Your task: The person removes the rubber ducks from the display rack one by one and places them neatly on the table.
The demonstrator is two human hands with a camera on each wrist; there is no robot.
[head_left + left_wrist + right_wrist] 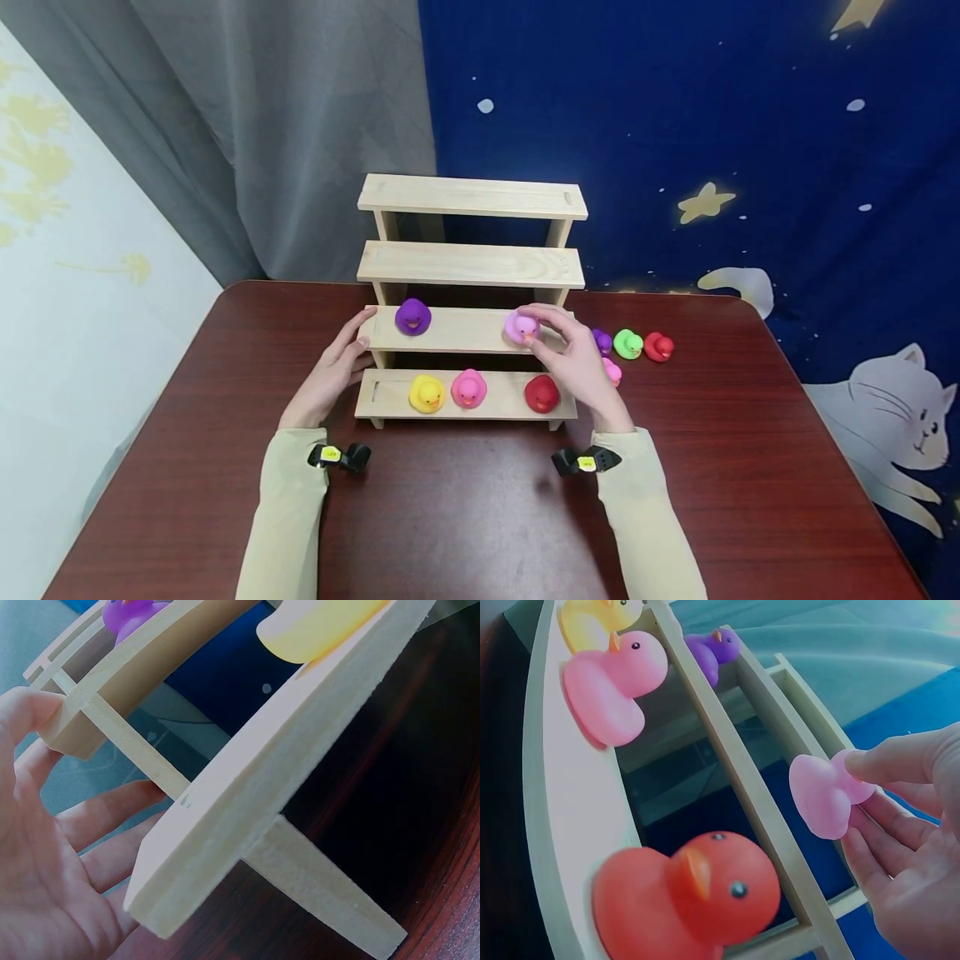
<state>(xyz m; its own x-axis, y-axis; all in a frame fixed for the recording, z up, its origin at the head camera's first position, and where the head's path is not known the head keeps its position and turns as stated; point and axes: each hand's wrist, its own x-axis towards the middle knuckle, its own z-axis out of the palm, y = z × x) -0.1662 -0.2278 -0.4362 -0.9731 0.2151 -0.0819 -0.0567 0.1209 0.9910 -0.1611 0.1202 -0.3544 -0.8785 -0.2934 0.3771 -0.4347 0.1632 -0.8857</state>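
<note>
My right hand pinches a light pink rubber duck between thumb and fingers, at the right part of the second step of a wooden tiered stand. In the right wrist view the held duck looks tilted; whether it touches the board, I cannot tell. My left hand grips the left end of that same step, its other fingers spread below. A purple duck sits on this step's left part. On the lowest step stand a yellow duck, a pink duck and a red duck.
Right of the stand, on the dark brown table, are a green duck, another red duck, and a purple duck and pink duck partly behind my right hand. Grey and blue curtains hang behind.
</note>
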